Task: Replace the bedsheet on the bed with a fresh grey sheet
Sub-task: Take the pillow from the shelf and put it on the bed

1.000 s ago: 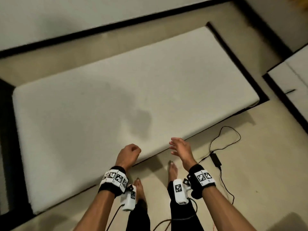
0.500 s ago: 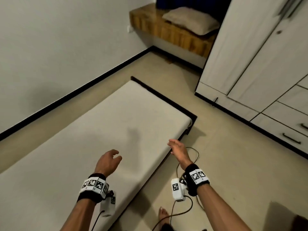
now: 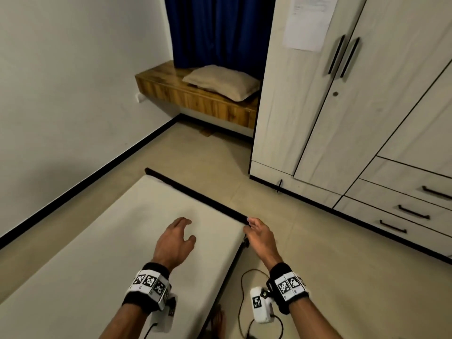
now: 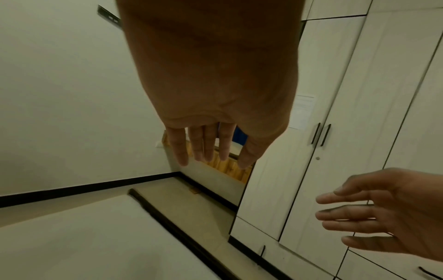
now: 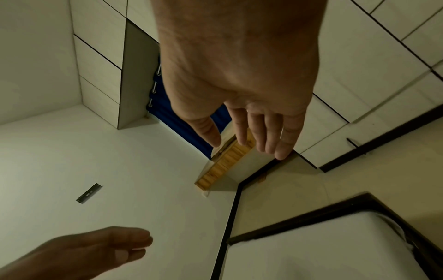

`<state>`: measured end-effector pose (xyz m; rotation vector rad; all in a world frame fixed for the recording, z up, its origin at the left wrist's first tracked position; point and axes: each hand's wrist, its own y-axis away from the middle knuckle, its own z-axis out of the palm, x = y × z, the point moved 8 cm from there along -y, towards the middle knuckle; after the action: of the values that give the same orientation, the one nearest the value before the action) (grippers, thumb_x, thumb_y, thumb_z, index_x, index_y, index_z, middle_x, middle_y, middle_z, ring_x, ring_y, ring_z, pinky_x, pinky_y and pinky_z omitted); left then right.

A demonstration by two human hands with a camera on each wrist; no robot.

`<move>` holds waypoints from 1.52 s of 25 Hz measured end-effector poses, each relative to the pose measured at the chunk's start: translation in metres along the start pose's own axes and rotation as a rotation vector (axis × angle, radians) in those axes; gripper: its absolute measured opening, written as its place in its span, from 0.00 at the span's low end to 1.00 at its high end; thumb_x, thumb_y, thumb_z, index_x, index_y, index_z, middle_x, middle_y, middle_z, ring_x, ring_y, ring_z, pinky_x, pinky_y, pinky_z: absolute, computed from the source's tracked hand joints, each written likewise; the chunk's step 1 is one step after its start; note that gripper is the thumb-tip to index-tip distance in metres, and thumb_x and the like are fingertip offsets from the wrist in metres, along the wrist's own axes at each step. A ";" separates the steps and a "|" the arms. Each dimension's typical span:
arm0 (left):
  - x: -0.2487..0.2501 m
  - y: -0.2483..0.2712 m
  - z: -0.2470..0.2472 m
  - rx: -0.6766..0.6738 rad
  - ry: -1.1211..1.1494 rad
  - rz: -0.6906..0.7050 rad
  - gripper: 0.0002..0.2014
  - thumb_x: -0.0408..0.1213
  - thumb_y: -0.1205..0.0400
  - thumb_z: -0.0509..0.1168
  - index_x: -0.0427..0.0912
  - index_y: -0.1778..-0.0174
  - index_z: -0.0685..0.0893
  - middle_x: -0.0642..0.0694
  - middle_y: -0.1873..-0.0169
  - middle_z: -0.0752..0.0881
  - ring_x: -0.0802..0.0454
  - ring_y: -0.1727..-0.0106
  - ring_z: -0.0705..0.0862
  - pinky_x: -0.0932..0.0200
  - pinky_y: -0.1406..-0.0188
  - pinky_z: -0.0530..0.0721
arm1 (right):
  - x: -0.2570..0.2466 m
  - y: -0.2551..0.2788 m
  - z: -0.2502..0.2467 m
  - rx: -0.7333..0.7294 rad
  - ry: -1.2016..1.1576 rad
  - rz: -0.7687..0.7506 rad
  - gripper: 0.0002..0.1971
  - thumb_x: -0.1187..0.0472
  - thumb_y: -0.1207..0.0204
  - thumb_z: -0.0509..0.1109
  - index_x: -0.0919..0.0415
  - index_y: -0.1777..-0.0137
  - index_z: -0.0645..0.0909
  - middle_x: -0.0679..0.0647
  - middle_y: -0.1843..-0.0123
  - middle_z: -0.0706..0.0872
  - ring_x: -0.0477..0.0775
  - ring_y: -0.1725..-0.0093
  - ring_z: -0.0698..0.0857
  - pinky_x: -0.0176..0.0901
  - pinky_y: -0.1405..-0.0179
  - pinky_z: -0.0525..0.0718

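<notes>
Low bare off-white mattress bed [image 3: 102, 245] on floor, dark frame; no sheet on it. Left hand [image 3: 175, 242] above mattress, right hand [image 3: 260, 237] over its corner, fingers [image 4: 203, 144] spread loosely, holding nothing.

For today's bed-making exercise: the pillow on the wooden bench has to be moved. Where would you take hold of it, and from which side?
Probably grip the pillow by its near right corner, which sticks out past the wooden bench edge, coming from the open floor side. Wardrobe and blue curtain block the right and back. Both the left hand and right hand are open and empty.
</notes>
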<state>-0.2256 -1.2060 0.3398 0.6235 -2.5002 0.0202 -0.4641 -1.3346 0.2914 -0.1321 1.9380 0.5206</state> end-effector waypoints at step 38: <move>0.320 -0.729 -0.044 0.238 0.064 -0.111 0.23 0.41 0.19 0.69 0.40 0.27 0.81 0.42 0.27 0.80 0.42 0.37 0.85 0.46 0.34 0.82 | -0.355 -0.703 -0.206 -0.215 0.260 -0.486 0.22 0.52 0.16 0.73 0.51 0.23 0.80 0.51 0.27 0.87 0.51 0.28 0.84 0.45 0.31 0.84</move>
<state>-0.1196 -1.9872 0.4603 0.8444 -2.4166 0.2952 -0.2615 -2.1033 0.4693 -0.8210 2.0004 0.3943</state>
